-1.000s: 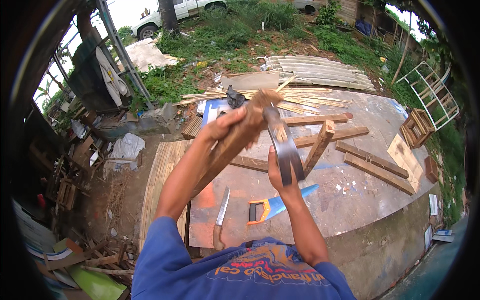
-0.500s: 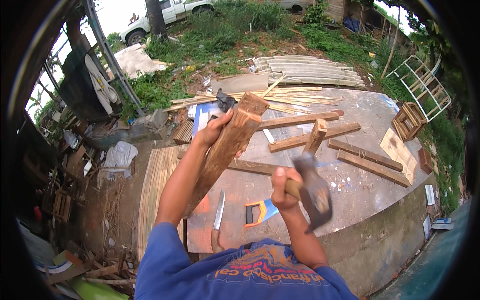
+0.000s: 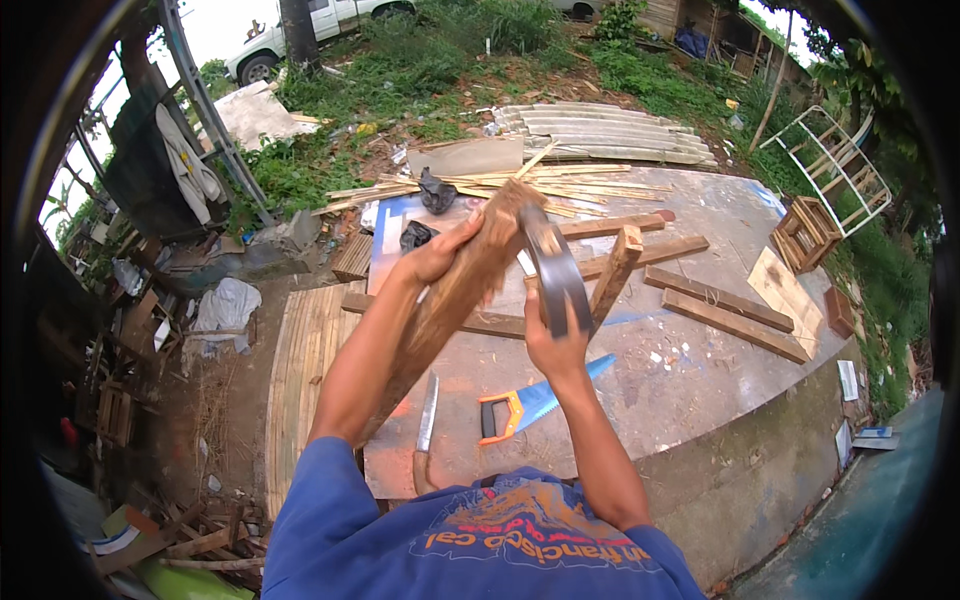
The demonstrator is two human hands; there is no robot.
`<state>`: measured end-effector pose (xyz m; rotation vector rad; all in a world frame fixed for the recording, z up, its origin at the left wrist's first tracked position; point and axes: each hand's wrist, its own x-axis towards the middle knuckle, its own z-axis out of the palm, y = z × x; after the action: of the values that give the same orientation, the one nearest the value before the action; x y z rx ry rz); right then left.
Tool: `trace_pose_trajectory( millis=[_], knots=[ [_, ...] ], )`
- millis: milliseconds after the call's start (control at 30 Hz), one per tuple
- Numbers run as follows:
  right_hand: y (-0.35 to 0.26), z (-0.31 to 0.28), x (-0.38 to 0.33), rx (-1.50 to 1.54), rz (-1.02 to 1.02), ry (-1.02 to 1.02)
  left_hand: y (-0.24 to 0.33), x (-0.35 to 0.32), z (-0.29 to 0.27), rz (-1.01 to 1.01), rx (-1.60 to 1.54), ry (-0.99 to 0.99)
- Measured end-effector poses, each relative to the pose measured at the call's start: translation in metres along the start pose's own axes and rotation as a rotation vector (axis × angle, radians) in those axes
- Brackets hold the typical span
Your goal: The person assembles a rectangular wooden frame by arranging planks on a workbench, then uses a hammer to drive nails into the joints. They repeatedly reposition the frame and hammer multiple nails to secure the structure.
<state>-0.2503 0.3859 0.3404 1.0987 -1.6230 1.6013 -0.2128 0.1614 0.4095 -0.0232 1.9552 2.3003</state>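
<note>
My left hand (image 3: 445, 252) is closed around a thick brown wooden beam (image 3: 432, 325), held tilted over the table with its far end raised. In my right hand (image 3: 553, 340) is a claw hammer (image 3: 556, 272), gripped by a handle mostly hidden behind its head. The slightly blurred hammer head is right beside the beam's upper end; I cannot tell whether they touch. Below my hands lie a hand saw (image 3: 535, 405) with a blue blade and orange-black handle, and a machete (image 3: 427, 425) with a wooden handle.
On the work table (image 3: 640, 430) lie several wooden beams (image 3: 735, 325), one short piece (image 3: 615, 275) pointing upward, thin sticks (image 3: 560, 182) and black plastic (image 3: 436, 192). Slats (image 3: 315, 370) lie at its left side. A wooden crate (image 3: 805, 235) and corrugated sheets (image 3: 605, 133) are beyond.
My right hand has swung the hammer left and up, from beside the beam to its upper end. The saw blade shows more fully. The view has shifted slightly.
</note>
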Motion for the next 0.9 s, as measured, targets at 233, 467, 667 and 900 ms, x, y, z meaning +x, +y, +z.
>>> trace_pose_trajectory(
  millis=[233, 467, 667, 900],
  knots=[
    [-0.021, -0.029, 0.004, 0.592, 0.216, 0.184, -0.001, 0.003, 0.001, 0.006, -0.067, -0.112],
    [0.002, -0.030, -0.032, 0.147, 0.480, 0.014, -0.016, 0.000, 0.021, 0.061, -0.189, -0.093],
    [-0.022, -0.047, -0.017, 0.457, 0.245, 0.130, -0.024, 0.017, 0.015, 0.009, -0.319, -0.208],
    [-0.027, -0.058, -0.030, 0.498, 0.752, 0.256, -0.040, 0.020, 0.035, -0.062, -0.341, -0.410]
  ],
)
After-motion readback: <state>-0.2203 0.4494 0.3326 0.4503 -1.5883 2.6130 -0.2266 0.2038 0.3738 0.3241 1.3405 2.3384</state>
